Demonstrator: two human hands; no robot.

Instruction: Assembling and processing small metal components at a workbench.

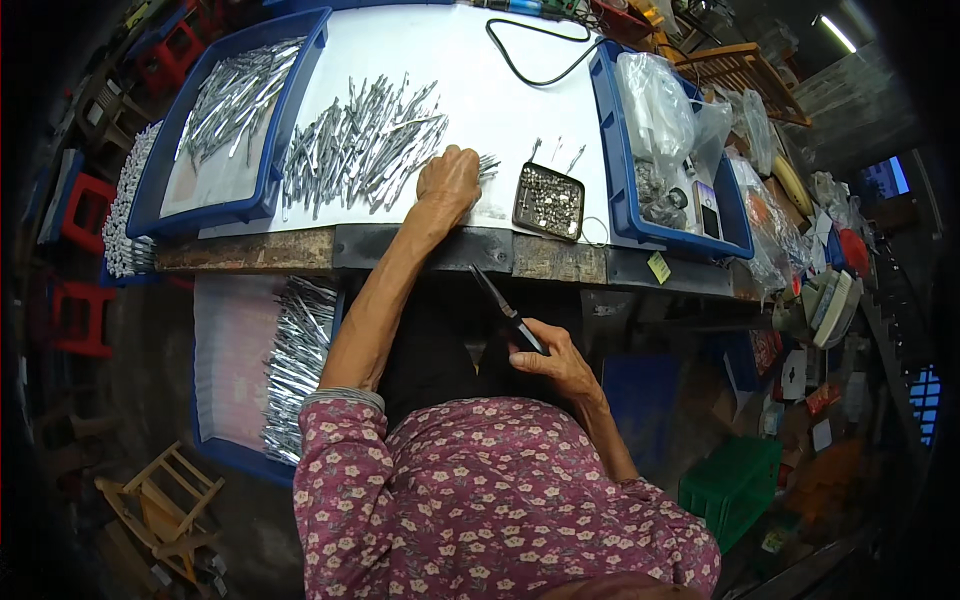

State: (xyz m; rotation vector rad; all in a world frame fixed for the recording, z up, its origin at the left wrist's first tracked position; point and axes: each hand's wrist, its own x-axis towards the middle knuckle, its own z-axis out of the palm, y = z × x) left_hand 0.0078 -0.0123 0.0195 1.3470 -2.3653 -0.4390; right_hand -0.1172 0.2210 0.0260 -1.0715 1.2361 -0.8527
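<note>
A few metal pieces [487,164] are clamped under the left hand [447,182] on the bench [480,100], pliers [505,309] gripped by the right hand [555,360]; best gathered evenly.

The long thin silver-grey metal pieces [362,145] lie on a white table sheet [470,90]. The shallow rectangular plastic trays [625,190] are bright blue. A small dark tray of silvery bits [548,201] sits beside a looping black cable [530,60]. The long-nosed pliers [505,310] are black. The person's sleeve [480,490] is maroon with a pale floral print (small pinkish blossoms). A plastic crate [735,485] is green.
</note>
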